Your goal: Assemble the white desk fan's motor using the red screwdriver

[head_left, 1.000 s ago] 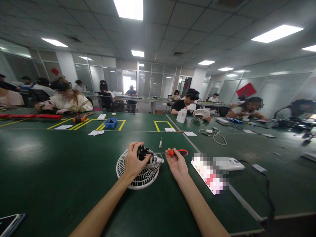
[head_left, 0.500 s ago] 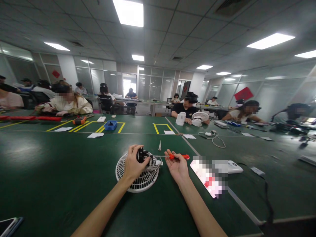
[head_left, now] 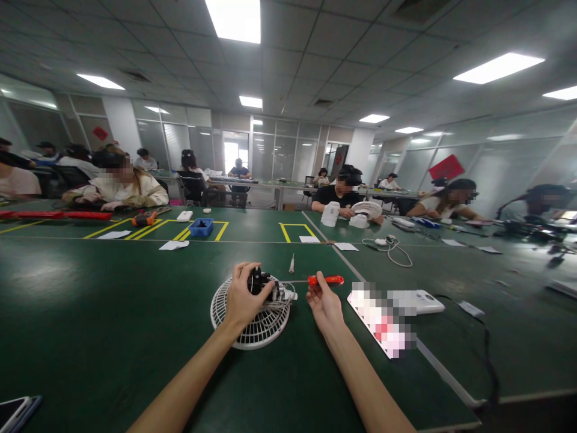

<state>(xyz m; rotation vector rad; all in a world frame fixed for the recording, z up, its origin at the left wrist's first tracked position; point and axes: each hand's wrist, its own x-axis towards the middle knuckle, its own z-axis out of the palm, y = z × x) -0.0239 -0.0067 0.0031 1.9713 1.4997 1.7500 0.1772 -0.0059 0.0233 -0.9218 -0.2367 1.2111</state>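
Note:
My left hand (head_left: 242, 297) is closed around a small black fan motor (head_left: 258, 280) with white wiring, held over a white round fan grille (head_left: 252, 328) that lies flat on the green table (head_left: 112, 313). My right hand (head_left: 323, 304) pinches the red handle of a screwdriver (head_left: 325, 280). Its thin shaft points left and reaches the motor. A second small tool (head_left: 292, 263) with a pale handle lies on the table just behind.
A white device (head_left: 417, 300) and a blurred card lie right of my hands, with a black cable trailing right. A phone (head_left: 15, 412) sits at the bottom left corner. Farther back are a blue bin (head_left: 201, 226), paper slips and several seated people at other tables.
My right hand went from lying palm-up beside the screwdriver to gripping its red handle, with the shaft aimed at the motor. My left hand stayed on the motor.

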